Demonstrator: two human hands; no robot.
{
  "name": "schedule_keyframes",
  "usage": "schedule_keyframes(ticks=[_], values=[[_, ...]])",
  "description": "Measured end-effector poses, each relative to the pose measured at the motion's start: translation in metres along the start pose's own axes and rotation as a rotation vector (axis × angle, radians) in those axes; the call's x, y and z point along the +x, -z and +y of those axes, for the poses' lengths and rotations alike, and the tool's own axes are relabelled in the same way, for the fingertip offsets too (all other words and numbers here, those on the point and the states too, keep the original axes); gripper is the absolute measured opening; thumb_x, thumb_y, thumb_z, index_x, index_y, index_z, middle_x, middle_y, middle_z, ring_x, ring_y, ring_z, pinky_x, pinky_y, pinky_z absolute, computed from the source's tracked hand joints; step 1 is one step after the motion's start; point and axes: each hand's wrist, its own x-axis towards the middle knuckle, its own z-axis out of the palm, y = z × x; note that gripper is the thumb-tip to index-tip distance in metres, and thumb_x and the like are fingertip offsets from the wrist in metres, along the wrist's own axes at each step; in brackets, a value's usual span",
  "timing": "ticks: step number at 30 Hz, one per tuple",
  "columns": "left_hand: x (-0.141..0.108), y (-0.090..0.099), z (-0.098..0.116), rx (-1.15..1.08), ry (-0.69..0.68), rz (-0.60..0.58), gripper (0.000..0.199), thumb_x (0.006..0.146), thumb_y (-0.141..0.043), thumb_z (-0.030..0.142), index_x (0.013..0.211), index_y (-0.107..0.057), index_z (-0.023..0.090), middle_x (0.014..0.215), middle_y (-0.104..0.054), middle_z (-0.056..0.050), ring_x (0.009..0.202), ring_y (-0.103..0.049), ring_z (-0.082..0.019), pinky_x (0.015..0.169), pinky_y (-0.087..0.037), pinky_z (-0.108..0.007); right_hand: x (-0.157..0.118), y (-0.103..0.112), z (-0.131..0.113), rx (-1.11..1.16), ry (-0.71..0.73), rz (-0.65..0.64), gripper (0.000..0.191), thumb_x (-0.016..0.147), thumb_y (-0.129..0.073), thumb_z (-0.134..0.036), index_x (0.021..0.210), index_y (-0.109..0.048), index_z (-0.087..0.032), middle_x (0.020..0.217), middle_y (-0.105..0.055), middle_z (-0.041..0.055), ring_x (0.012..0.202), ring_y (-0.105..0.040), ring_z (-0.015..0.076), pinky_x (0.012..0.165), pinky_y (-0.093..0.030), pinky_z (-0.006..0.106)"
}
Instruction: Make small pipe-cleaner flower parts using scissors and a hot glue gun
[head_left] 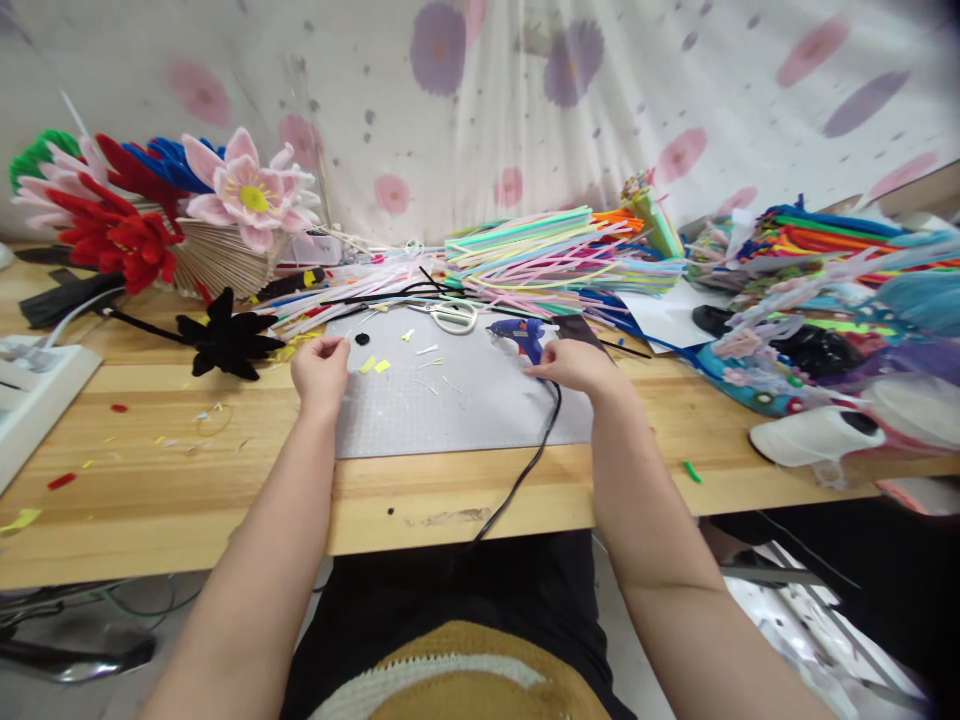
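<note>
My left hand [321, 372] is at the left edge of the grey cutting mat [465, 420], thumb and fingers pinched together; whatever lies between them is too small to make out. Just right of it a small black disc [363, 339] rests on the mat. My right hand [571, 364] has its fingers closed at the handle of a blue hot glue gun [519, 334], whose nozzle points left. From the handle a black cord [536, 450] runs down over the table's front edge. Yellow scraps [375, 366] and thin white bits lie between my hands.
White-handled scissors [454, 318] lie at the mat's back edge, before piles of pastel pipe cleaners [540, 250]. A black fuzzy flower [229, 335] and colourful flowers [247, 190] stand left. A power strip [45, 400] is far left; a white thread cone [814, 436] lies right.
</note>
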Motion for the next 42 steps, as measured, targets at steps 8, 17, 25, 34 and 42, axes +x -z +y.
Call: schedule_keyframes(ticks=[8, 17, 25, 34, 42], values=[[-0.001, -0.001, 0.004, -0.070, 0.052, 0.030, 0.017, 0.062, -0.061, 0.027, 0.074, -0.063, 0.015, 0.061, -0.057, 0.001, 0.047, -0.044, -0.008, 0.040, -0.038, -0.020, 0.025, -0.055, -0.128, 0.461, 0.489, -0.022, 0.012, 0.072, -0.059, -0.021, 0.083, -0.054, -0.020, 0.079, -0.062, -0.0008, 0.070, -0.054, 0.0115, 0.063, -0.037, 0.023], [-0.002, 0.003, 0.011, -0.141, 0.083, 0.079, 0.014, 0.064, -0.060, 0.023, 0.073, -0.061, 0.013, 0.061, -0.055, 0.002, 0.046, -0.043, -0.007, 0.040, -0.036, -0.019, 0.051, -0.085, -0.204, 0.384, 0.520, -0.056, 0.031, 0.068, -0.059, -0.015, 0.097, -0.050, -0.022, 0.091, -0.065, 0.0007, 0.084, -0.056, 0.0164, 0.070, -0.038, 0.026], [0.000, 0.003, 0.009, -0.112, 0.067, 0.060, 0.016, 0.065, -0.059, 0.026, 0.075, -0.062, 0.013, 0.063, -0.057, 0.001, 0.047, -0.045, -0.006, 0.041, -0.037, -0.018, 0.043, -0.071, -0.196, 0.480, 0.544, -0.051, 0.026, 0.072, -0.049, -0.013, 0.097, -0.052, -0.021, 0.080, -0.062, -0.0016, 0.074, -0.056, 0.0138, 0.068, -0.039, 0.025], [-0.002, -0.001, 0.007, -0.152, 0.039, 0.067, 0.014, 0.065, -0.060, 0.025, 0.073, -0.061, 0.014, 0.062, -0.056, 0.002, 0.048, -0.045, -0.006, 0.043, -0.038, -0.018, 0.046, -0.078, -0.189, 0.568, 0.514, -0.046, 0.028, 0.071, -0.054, -0.013, 0.097, -0.050, -0.021, 0.084, -0.064, -0.0022, 0.078, -0.058, 0.0121, 0.072, -0.041, 0.024], [0.000, 0.001, 0.009, -0.197, 0.096, 0.094, 0.013, 0.064, -0.061, 0.022, 0.073, -0.060, 0.013, 0.061, -0.056, 0.002, 0.047, -0.044, -0.006, 0.042, -0.037, -0.018, 0.049, -0.097, -0.203, 0.472, 0.548, -0.009, 0.031, 0.070, -0.050, -0.010, 0.098, -0.048, -0.022, 0.080, -0.064, -0.0013, 0.078, -0.057, 0.0161, 0.072, -0.041, 0.028]])
